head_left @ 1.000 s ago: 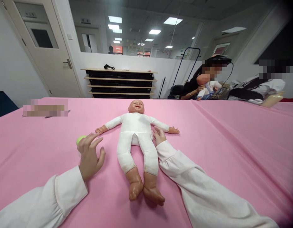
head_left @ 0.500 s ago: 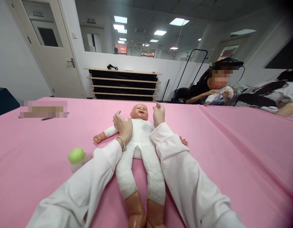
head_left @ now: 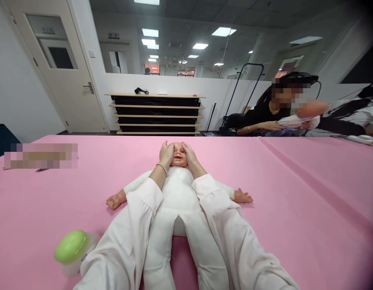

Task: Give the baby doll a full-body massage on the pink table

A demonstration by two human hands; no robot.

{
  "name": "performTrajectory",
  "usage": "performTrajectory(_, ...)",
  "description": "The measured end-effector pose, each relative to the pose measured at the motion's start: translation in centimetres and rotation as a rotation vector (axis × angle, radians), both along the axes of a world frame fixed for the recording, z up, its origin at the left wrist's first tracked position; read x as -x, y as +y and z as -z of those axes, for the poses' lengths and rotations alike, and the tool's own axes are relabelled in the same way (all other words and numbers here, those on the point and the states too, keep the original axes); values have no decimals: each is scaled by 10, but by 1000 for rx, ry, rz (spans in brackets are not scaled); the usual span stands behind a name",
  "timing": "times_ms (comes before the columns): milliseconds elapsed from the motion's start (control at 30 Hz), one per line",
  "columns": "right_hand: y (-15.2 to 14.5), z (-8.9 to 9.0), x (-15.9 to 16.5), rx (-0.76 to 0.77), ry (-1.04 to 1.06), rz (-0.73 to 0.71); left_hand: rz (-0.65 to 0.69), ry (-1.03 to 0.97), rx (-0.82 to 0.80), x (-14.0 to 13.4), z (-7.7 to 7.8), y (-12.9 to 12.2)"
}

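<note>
A baby doll with a white cloth body lies on its back, head away from me and arms spread to both sides. My left hand cups the left side of its head, and a beaded bracelet circles that wrist. Against the head's right side rests my right hand, its fingers curved along the brow. The doll's face shows between my hands; parts of its forehead and cheeks are covered. Left of my left sleeve stands a bottle with a green cap, partly hidden by the sleeve.
A pink sheet covers the table. A blurred-out object lies at its far left. Beyond the table stand a low shelf stack and a blue-framed trolley. A seated person holds another doll at the right.
Both my hands have moved up from beside the doll's shoulders and closed in on its head. The view has tilted and shifted, so the bottle and doll appear lower.
</note>
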State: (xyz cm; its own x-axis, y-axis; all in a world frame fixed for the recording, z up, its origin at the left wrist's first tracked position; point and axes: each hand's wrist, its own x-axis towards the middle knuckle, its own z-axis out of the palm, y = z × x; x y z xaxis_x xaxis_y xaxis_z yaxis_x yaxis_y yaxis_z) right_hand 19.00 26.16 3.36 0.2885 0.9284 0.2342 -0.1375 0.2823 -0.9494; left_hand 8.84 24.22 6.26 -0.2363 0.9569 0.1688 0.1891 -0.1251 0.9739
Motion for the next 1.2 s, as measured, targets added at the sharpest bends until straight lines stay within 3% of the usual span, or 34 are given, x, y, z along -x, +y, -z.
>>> performTrajectory(300, -21, -4, -2, 17, 48, -146, 49, 135, -120, -1, 7, -13)
performTrajectory(833, -30, 3, -6, -138, -111, -155, 31, 215, -282, 1, 18, -18)
performTrajectory(1200, -34, 2, -6, -143, -116, -126, 70, 245, -335, 1, 16, -23)
